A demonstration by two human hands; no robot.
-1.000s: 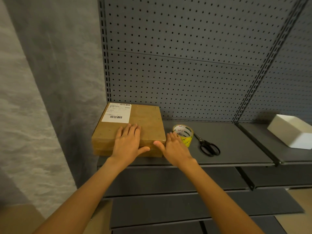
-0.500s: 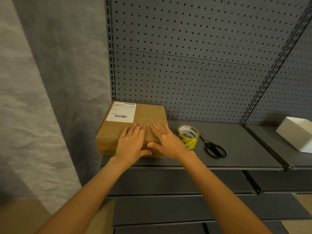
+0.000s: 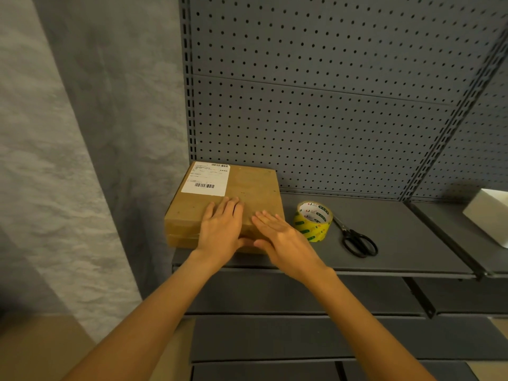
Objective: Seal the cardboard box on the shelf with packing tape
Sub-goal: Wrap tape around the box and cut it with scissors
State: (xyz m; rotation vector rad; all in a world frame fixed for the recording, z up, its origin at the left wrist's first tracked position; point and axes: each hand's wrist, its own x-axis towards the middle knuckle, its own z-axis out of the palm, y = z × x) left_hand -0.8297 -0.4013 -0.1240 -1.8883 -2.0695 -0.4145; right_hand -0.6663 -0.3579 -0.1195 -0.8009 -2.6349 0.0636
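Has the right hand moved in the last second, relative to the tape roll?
Yes. The right hand has shifted left, away from the tape roll, and now lies flat on the cardboard box beside the left hand.

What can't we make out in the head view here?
- Cardboard box near front edge: hidden by left hand and right hand.
- Shipping label text: too small.
- White box: cut by right edge.
- Scissors blades: partly behind tape roll.
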